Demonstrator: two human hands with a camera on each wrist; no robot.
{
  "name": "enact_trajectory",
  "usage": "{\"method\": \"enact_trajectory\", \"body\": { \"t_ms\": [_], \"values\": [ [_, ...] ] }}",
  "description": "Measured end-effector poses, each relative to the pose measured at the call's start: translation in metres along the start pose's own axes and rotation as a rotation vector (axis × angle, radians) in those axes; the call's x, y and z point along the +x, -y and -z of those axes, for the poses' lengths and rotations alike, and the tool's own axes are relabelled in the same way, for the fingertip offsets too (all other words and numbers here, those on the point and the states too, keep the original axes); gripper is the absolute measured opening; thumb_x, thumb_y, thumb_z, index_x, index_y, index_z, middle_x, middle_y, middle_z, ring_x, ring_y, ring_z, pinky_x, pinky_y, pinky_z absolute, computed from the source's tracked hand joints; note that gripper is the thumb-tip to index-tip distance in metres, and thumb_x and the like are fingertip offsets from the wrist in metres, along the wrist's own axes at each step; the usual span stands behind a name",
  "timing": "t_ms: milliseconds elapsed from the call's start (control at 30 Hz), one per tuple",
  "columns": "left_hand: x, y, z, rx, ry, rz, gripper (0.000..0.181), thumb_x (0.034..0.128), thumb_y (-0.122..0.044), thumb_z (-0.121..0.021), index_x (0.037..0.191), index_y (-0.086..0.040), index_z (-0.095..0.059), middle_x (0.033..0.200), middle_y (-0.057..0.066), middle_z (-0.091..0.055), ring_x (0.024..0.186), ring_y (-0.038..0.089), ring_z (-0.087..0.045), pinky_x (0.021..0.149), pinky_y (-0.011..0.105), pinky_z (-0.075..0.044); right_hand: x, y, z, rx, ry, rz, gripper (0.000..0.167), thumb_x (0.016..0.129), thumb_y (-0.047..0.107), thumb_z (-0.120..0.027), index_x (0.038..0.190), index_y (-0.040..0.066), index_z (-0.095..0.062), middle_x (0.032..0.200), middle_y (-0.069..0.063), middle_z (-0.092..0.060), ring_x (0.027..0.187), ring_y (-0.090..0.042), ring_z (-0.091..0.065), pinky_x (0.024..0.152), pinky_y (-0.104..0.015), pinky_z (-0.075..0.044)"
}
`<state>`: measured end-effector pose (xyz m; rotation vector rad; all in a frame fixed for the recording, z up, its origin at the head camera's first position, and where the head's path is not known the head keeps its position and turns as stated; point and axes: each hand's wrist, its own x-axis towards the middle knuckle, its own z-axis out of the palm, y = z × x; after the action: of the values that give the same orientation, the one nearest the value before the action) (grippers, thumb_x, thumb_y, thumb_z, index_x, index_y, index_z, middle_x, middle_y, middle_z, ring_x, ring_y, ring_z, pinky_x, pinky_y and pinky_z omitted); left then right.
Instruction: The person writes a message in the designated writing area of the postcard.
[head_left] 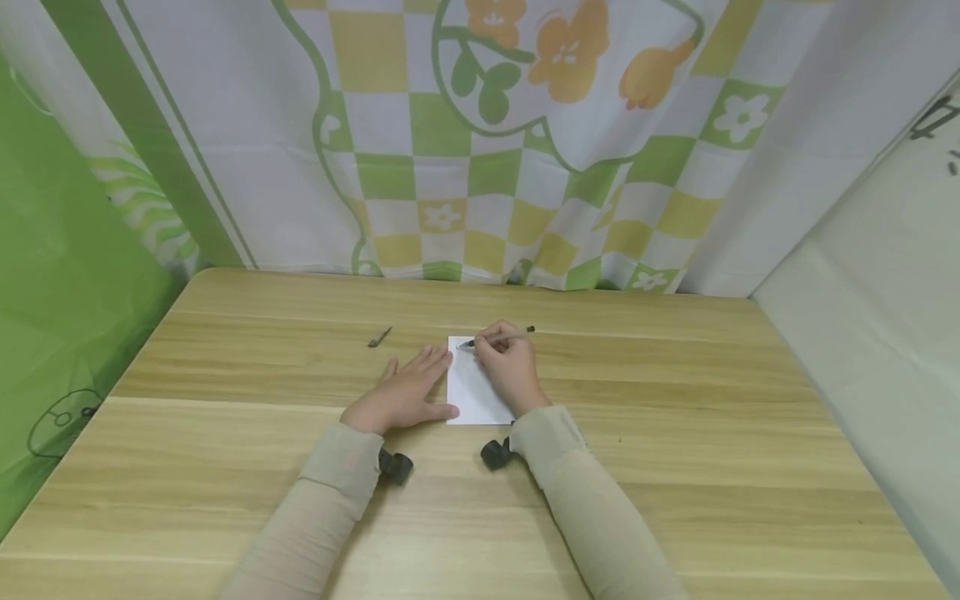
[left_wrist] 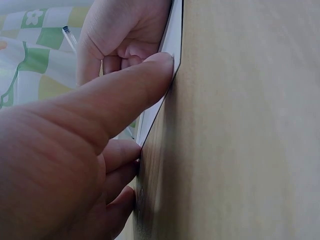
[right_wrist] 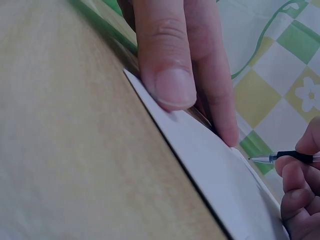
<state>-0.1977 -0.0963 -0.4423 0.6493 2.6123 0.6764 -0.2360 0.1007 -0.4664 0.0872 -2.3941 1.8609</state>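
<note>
Paper (head_left: pixel 472 393) on wood-grain table (head_left: pixel 675 408), curtain (head_left: pixel 442 133) beyond

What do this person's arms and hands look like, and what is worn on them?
The sleeves are long, plain and beige, with broad cuffs. The left hand and right hand wear no gloves. Beside each cuff is a small black device.

This looks like a homely, screened-off corner, though whether it belongs to a house or a makeshift booth is unclear. A wood-grain table (head_left: pixel 675 508) meets a cheerful checked, flowered curtain (head_left: pixel 495 179) on the far side; a bright green sheet (head_left: pixel 71 250) hangs left, and a pale wall-like surface (head_left: pixel 885 275) with black marks (head_left: pixel 933 118) stands right.
</note>
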Motion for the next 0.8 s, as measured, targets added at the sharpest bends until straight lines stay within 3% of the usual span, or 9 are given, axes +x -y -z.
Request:
{"method": "enact_trajectory", "body": {
  "t_ms": [267,800],
  "values": [
    [-0.0060,-0.0082,0.0059,-0.006,-0.003,-0.005,0.091,0.0954,-0.044,-0.067,0.161,-0.004,-0.020,0.169,0.012,-0.008,0.155,0.035,-0.003,0.118,0.068,0.005,0.0008,-0.0016,-0.0003,0.002,-0.017,0.012,0.006,0.092,0.009,-0.066,0.090,0.005,-0.070,0.090,-0.006,-0.067,0.075,-0.015,-0.062,0.064,-0.020,-0.056],
    [-0.0078,-0.0100,0.0072,0.007,-0.001,-0.003,0.091,0.0954,-0.045,-0.067,0.161,-0.004,-0.019,0.169,0.012,-0.009,0.155,0.035,-0.004,0.118,0.069,0.004,0.0000,-0.0014,-0.0004,-0.019,-0.009,0.012,0.007,0.091,0.011,-0.065,0.089,0.006,-0.069,0.088,-0.006,-0.066,0.073,-0.015,-0.062,0.064,-0.021,-0.055]
  ]
}}
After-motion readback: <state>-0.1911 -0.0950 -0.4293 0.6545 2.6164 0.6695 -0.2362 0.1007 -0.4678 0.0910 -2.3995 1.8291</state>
